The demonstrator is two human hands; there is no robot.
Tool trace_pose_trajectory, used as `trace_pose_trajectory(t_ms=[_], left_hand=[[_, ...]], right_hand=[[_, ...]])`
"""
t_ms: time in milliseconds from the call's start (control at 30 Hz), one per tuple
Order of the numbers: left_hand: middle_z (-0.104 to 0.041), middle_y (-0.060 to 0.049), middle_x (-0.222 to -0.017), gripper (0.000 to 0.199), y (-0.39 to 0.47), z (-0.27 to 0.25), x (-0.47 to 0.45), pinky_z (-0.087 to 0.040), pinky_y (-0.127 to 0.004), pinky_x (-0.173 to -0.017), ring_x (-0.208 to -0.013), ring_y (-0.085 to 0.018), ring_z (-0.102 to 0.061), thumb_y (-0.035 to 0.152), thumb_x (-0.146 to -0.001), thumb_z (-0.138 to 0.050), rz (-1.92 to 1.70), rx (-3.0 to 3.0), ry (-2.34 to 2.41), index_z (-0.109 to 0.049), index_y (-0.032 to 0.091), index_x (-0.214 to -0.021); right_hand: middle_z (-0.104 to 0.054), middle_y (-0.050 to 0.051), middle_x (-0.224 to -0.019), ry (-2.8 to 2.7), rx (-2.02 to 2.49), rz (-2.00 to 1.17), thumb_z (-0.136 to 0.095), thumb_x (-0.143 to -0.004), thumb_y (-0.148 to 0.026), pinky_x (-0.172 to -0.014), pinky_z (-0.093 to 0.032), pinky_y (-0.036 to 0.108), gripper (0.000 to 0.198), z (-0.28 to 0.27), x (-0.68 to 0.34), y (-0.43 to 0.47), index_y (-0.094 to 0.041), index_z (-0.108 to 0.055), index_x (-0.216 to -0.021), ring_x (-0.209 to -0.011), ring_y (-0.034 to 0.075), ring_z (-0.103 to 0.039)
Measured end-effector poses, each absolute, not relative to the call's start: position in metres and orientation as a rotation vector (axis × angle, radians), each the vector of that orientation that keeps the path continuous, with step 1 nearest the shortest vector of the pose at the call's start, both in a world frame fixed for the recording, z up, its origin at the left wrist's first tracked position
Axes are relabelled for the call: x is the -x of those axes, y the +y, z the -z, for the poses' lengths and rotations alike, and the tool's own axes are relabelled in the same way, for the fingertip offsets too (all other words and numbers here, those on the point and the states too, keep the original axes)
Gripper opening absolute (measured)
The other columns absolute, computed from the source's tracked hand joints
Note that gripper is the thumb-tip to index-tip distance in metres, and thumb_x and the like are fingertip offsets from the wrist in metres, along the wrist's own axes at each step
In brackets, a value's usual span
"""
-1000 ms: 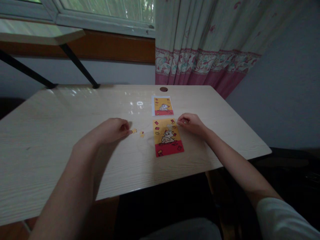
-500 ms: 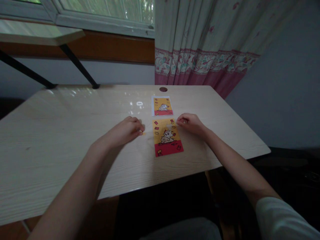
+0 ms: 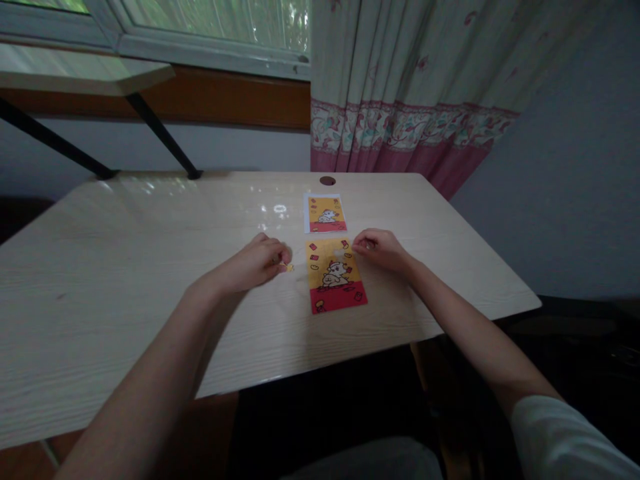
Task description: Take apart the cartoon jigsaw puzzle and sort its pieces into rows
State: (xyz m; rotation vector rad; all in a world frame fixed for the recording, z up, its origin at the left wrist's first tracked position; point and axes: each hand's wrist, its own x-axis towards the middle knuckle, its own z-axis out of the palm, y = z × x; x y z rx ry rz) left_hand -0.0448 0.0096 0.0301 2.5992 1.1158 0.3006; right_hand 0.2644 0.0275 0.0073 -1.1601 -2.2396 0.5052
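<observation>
My left hand (image 3: 265,261) is closed in a pinch on a small yellow puzzle piece (image 3: 289,267), just left of a jigsaw puzzle (image 3: 336,277). The puzzle lies flat, yellow above and red below, with a white cartoon animal in its middle. A pale, piece-sized gap (image 3: 339,253) shows in its upper right part. My right hand (image 3: 380,248) rests on the table with curled fingers, its fingertips at the puzzle's upper right edge. What those fingertips hold, if anything, is hidden. Behind the puzzle lies a smaller printed picture (image 3: 327,215) of the same design with a white border.
Both pictures lie on a pale wooden desk (image 3: 150,233) with a round cable hole (image 3: 327,181) near its back edge. A raised shelf (image 3: 85,73) on black legs stands at the back left. A flowered curtain (image 3: 400,87) hangs behind the desk beside a window.
My left hand has turned slightly, and more of the yellow puzzle piece shows at its fingertips. My right hand and the puzzle have stayed nearly in place.
</observation>
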Motion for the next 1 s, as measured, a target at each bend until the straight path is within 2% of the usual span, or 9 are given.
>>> trace_pose_trajectory(t_ms=[133,333,400,500,700,800,1000], left_hand=[[-0.059,-0.004,-0.074,0.015,0.009,-0.029,0.043,-0.038,-0.031,-0.076,-0.080,-0.019,-0.048,0.020,-0.079,-0.046,-0.298,-2.568,1.128,-0.060,0.016,-0.083],[-0.065,-0.005,-0.085,0.026,0.006,-0.032,0.037,-0.040,-0.033,-0.078,-0.079,-0.017,-0.053,0.024,-0.081,-0.047,-0.450,-2.481,1.037,-0.064,0.019,-0.100],[-0.066,-0.006,-0.086,0.024,0.003,-0.034,0.030,-0.041,-0.032,-0.075,-0.078,-0.016,-0.055,0.027,-0.080,-0.049,-0.568,-2.336,1.073,-0.065,0.018,-0.097],[-0.065,-0.005,-0.077,0.020,-0.001,-0.036,0.013,-0.042,-0.027,-0.064,-0.068,-0.013,-0.055,0.030,-0.077,-0.055,-0.773,-1.967,1.126,-0.063,0.015,-0.088],[-0.062,-0.001,-0.060,0.006,0.005,-0.043,-0.028,-0.043,-0.025,-0.060,-0.057,-0.010,-0.055,0.017,-0.065,-0.063,-0.877,-1.387,1.089,-0.059,0.014,-0.068],[-0.059,0.000,-0.056,0.007,0.010,-0.042,-0.041,-0.039,-0.022,-0.052,-0.051,-0.008,-0.049,0.017,-0.062,-0.066,-0.975,-1.236,1.124,-0.061,0.014,-0.063],[-0.056,0.000,-0.052,0.011,0.010,-0.029,-0.049,-0.033,-0.021,-0.045,-0.046,-0.006,-0.045,0.018,-0.058,-0.069,-1.035,-0.971,1.050,-0.061,0.012,-0.059]], right_hand=[[-0.057,0.000,-0.067,-2.229,1.150,-0.495,-0.056,-0.079,-0.027,-0.056,-0.032,0.022,0.014,-0.007,-0.264,0.027,-0.015,-0.063,-0.078,-0.058,0.009,-0.044],[-0.057,0.000,-0.066,-2.227,1.120,-0.496,-0.055,-0.081,-0.030,-0.055,-0.032,0.022,0.017,-0.005,-0.264,0.028,-0.015,-0.063,-0.078,-0.057,0.009,-0.043],[-0.057,0.000,-0.067,-2.215,1.116,-0.482,-0.055,-0.081,-0.031,-0.055,-0.033,0.022,0.018,-0.005,-0.263,0.027,-0.016,-0.063,-0.079,-0.057,0.009,-0.043],[-0.059,0.001,-0.068,-2.198,1.088,-0.454,-0.055,-0.082,-0.033,-0.056,-0.034,0.022,0.019,-0.005,-0.258,0.024,-0.016,-0.063,-0.079,-0.058,0.009,-0.045],[-0.060,0.002,-0.071,-2.168,0.902,-0.359,-0.055,-0.083,-0.034,-0.059,-0.038,0.023,0.018,-0.006,-0.245,0.016,-0.017,-0.062,-0.085,-0.063,0.010,-0.050],[-0.059,0.001,-0.070,-2.116,0.874,-0.314,-0.059,-0.081,-0.035,-0.057,-0.038,0.024,0.019,-0.008,-0.239,0.013,-0.019,-0.062,-0.090,-0.061,0.010,-0.049],[-0.059,0.002,-0.067,-2.039,0.882,-0.246,-0.058,-0.082,-0.034,-0.055,-0.038,0.025,0.016,-0.013,-0.238,0.010,-0.018,-0.064,-0.082,-0.059,0.010,-0.048]])
